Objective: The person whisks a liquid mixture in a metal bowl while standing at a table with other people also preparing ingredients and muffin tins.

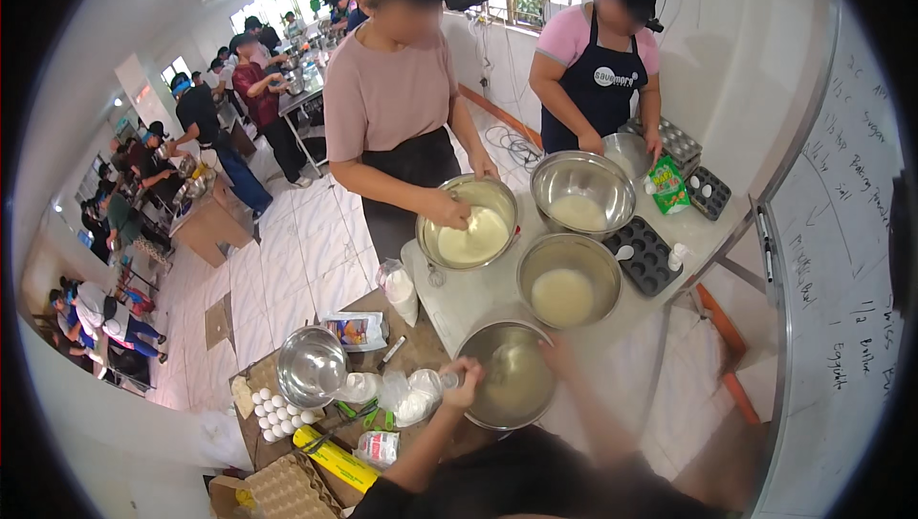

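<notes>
Right in front of me is a steel mixing bowl [477, 411] with a pale mixture [518, 393] in it. My left hand [463, 384] is closed at the bowl's left side around what looks like a whisk handle. The whisk's head [513, 365] blurs inside the bowl. On the far right rim, my right hand [558, 355] grips the bowl's edge. Just beyond stands a second steel bowl [609, 264] with pale batter [563, 296]. Left of my left hand lies a plastic bag of white powder [419, 397].
Across the table [452, 304], a person's hand [448, 210] works in another bowl [428, 250]; a second person [595, 74] holds a bowl further right. A muffin tin [640, 253], white eggs [276, 415], an empty steel bowl [312, 367] and a yellow roll box [336, 458] lie about. A whiteboard [825, 232] bears writing.
</notes>
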{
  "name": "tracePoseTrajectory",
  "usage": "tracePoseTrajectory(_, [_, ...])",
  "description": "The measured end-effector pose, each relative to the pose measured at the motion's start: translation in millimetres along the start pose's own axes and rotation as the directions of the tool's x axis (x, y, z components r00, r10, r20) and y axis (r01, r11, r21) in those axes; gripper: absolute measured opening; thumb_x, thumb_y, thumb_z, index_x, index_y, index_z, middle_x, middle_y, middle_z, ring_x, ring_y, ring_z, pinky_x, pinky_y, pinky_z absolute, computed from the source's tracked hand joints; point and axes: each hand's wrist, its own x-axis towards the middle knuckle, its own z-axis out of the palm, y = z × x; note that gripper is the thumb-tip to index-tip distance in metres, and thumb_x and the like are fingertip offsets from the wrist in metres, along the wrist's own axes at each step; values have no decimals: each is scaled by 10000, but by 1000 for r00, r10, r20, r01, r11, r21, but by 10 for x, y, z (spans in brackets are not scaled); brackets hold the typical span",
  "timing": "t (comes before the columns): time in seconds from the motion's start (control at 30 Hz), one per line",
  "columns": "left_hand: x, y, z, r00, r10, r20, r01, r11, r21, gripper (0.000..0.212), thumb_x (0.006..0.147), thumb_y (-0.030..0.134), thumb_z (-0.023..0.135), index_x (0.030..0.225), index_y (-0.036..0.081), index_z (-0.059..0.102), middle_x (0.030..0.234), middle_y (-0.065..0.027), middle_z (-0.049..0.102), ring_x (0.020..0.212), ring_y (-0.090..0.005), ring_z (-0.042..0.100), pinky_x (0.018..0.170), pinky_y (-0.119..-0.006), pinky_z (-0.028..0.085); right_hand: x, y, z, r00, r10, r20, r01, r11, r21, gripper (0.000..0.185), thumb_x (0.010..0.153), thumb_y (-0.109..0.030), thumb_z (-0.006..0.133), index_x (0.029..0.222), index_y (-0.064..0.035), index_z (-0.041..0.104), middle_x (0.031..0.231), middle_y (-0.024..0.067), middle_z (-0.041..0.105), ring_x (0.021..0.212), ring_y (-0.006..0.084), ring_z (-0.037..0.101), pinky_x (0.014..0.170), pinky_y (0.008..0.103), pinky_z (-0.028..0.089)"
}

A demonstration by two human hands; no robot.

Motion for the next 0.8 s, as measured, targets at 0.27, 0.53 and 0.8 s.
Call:
tracePoseTrajectory(0.27, [368,59,322,963,-38,-265,2,991,-135,175,842,6,499,690,51,423,544,-6,397,481,-100,388,487,-276,363,-61,-175,-3,998,-11,67,9,1000,25,286,844,-178,558,1082,-26,610,984,214,629,945,361,598,820,381,456])
tracePoseTrajectory(0.53, [146,-90,242,988,-132,-79,101,946,-309,249,853,76,476,632,67,361,525,-43,404,470,-133,382,495,-285,372,17,-21,-9,998,-39,-54,37,999,-29,289,848,-172,547,1098,-42,608,953,219,634,939,372,598,808,390,459])
tracePoseTrajectory(0.8, [480,53,-60,765,-128,-631,61,990,-128,213,865,100,475,672,65,393,505,-40,368,446,-136,372,431,-292,338,-4,35,77,1000,17,0,-17,999,-39,257,853,-152,561,1054,1,611,938,142,661,885,208,610,794,323,446])
